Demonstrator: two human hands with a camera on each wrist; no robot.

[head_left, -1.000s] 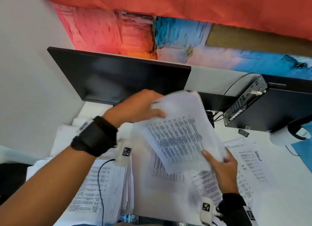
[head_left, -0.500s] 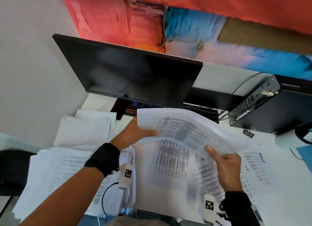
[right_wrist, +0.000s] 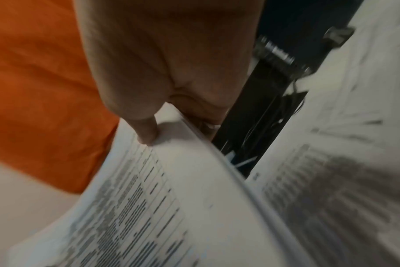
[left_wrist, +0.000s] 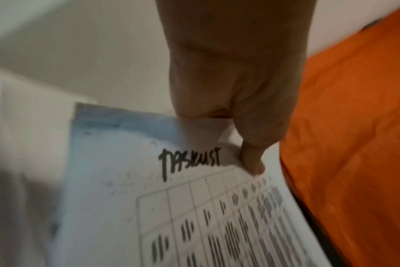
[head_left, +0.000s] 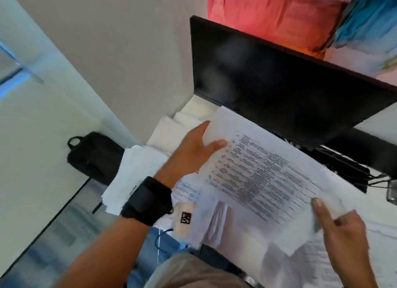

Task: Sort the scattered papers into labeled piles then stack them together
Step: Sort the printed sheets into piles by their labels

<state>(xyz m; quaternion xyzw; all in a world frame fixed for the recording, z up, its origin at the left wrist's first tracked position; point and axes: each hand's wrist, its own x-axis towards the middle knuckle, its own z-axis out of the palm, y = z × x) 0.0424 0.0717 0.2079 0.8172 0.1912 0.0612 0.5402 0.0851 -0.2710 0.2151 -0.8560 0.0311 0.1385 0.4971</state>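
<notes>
Both hands are holding one bunch of printed papers (head_left: 264, 176) up in front of the black screen (head_left: 279, 83). The left hand (head_left: 193, 150) is pinching the end nearest the screen's left side, thumb on top. The right hand (head_left: 341, 229) is pinching the other end, thumb on top. More papers (head_left: 137, 176) are lying on the desk below the screen.
</notes>
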